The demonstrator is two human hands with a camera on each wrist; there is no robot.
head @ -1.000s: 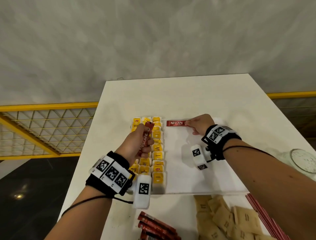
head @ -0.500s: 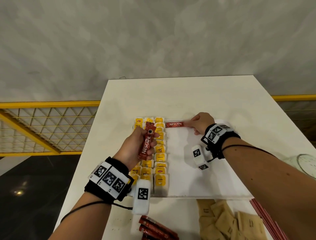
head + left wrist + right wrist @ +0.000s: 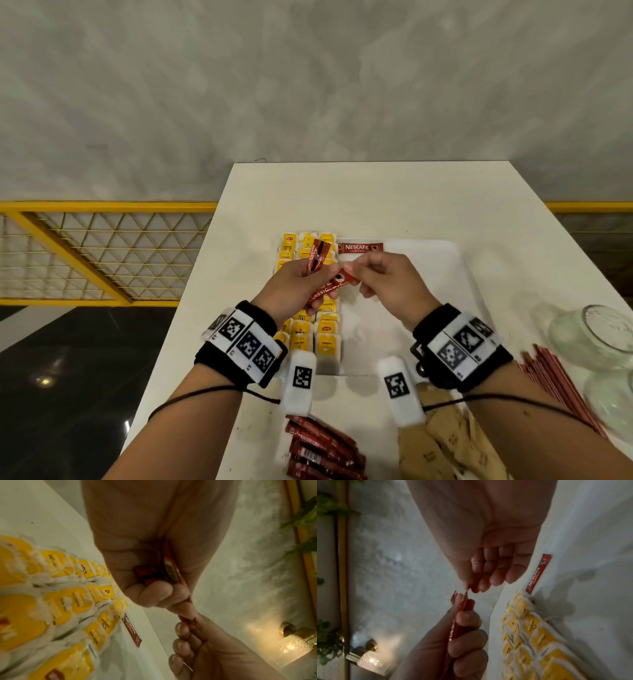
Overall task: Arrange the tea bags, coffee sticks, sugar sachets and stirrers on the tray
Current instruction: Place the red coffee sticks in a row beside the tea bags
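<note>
My left hand (image 3: pixel 317 291) grips two red coffee sticks above the white tray (image 3: pixel 431 274). One stick (image 3: pixel 318 255) points away from me. The other coffee stick (image 3: pixel 330 287) slants right, and my right hand (image 3: pixel 356 274) pinches its end. In the wrist views the left hand (image 3: pixel 154 591) and the right hand (image 3: pixel 471 586) meet on the held stick (image 3: pixel 459 609). A single coffee stick (image 3: pixel 359 247) lies along the tray's far edge, also seen as the laid stick (image 3: pixel 132 630) and the laid stick (image 3: pixel 537 574). Yellow tea bags (image 3: pixel 308 329) fill rows on the tray's left side.
Loose coffee sticks (image 3: pixel 322 448) lie at the table's near edge, with brown sugar sachets (image 3: pixel 448 445) beside them. Red stirrers (image 3: pixel 555 387) and glass jars (image 3: pixel 596 332) sit at the right. A yellow railing (image 3: pixel 102 253) runs past the table's left edge.
My right hand let go of the stick laid at the tray's far edge, drew back toward me and now pinches a stick held in my left hand. The left hand stays over the tea bags.
</note>
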